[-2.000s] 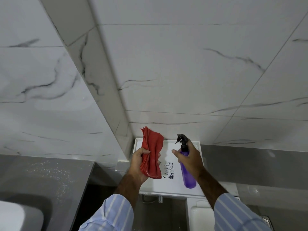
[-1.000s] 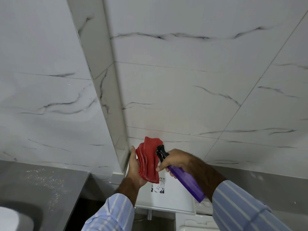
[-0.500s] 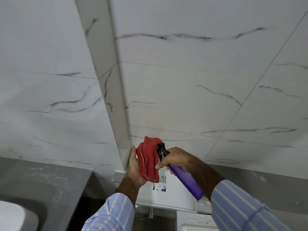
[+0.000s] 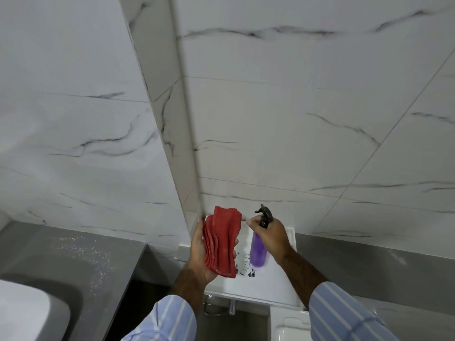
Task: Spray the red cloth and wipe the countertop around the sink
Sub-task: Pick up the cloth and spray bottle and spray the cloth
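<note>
Holding the red cloth upright in front of the chest, the left hand has it clamped: palm behind the fabric, thumb along the cloth's left edge, fingertips wrapping round the right edge. Cloth is folded into several layers, the stacked edges showing as ridges down its left side; lower corner hangs free below the palm.

Right hand is closed round the neck of the purple spray bottle, just beside the cloth but not touching it. Bottle stands near upright, black trigger head on top, nozzle pointing left toward the cloth. Bottle body is motion-blurred, so the fill level cannot be read. Index finger stretches out leftward under the nozzle; whether it rests on the trigger is unclear.

Both forearms come out of blue striped sleeves.

Behind the hands, a white flat-topped fixture with a dark printed mark on it, possibly a cistern lid. White marble-veined wall tiles fill the upper frame, with a boxed column corner running down to the hands.

Grey countertop lies low left, speckled with pale spots, well apart from both hands. White sink rim shows at the bottom left corner.
</note>
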A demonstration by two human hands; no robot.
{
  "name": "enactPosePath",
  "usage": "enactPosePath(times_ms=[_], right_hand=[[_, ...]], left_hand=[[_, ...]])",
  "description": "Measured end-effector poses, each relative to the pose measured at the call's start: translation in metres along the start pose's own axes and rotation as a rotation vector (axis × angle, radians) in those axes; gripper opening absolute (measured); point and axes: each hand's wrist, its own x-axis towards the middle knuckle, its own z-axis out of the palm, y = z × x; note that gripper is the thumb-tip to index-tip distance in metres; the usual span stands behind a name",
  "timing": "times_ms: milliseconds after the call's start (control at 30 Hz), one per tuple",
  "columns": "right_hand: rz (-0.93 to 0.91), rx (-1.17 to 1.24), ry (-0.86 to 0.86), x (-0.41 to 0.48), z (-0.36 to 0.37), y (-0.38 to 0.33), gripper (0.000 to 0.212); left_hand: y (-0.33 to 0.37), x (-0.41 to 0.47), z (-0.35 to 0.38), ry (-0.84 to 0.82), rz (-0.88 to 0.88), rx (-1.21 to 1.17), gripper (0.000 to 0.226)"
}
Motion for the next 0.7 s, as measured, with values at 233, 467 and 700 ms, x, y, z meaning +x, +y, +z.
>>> enactPosePath(times_ms=[233, 467, 700], right_hand=[[0.021, 0.144, 0.088, 0.003, 0.018, 0.044, 0.006], [0.11, -0.04, -0.075, 0.014, 0.005, 0.046, 0.12], [0.064, -0.072, 0.197, -0.064, -0.024, 0.041, 0.074]], left_hand=[[-0.011, -0.005, -0.029, 0.084, -0.035, 0.072, 0.089], [-0.012, -0.013, -0.026, 0.086, -0.019, 0.071, 0.078], [-0.004, -0.049, -0.006, 0.015, -0.057, 0.088, 0.071]])
